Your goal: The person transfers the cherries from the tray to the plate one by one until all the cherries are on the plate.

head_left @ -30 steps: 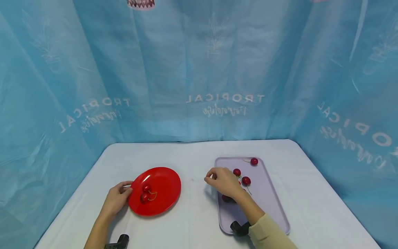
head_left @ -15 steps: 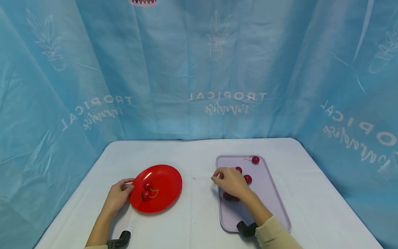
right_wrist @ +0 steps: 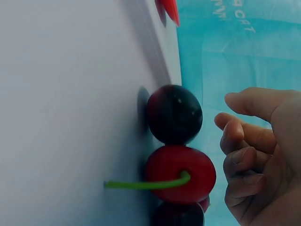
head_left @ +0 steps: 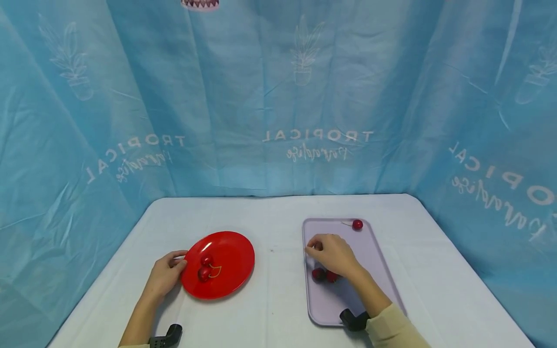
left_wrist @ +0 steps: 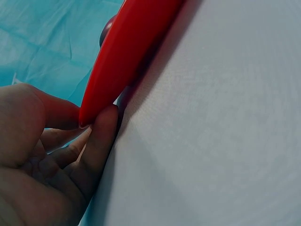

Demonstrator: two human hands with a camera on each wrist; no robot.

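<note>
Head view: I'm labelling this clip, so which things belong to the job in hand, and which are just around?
Likely in the job:
red plate, rim pinched by the left hand
two cherries on it
lilac tray
tray cherries, right hand close by

Probably just surroundings:
blue curtain
white table
black wrist devices

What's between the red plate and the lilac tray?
Just white tabletop with faint specks between red plate and lilac tray; the head view shows it.
</note>
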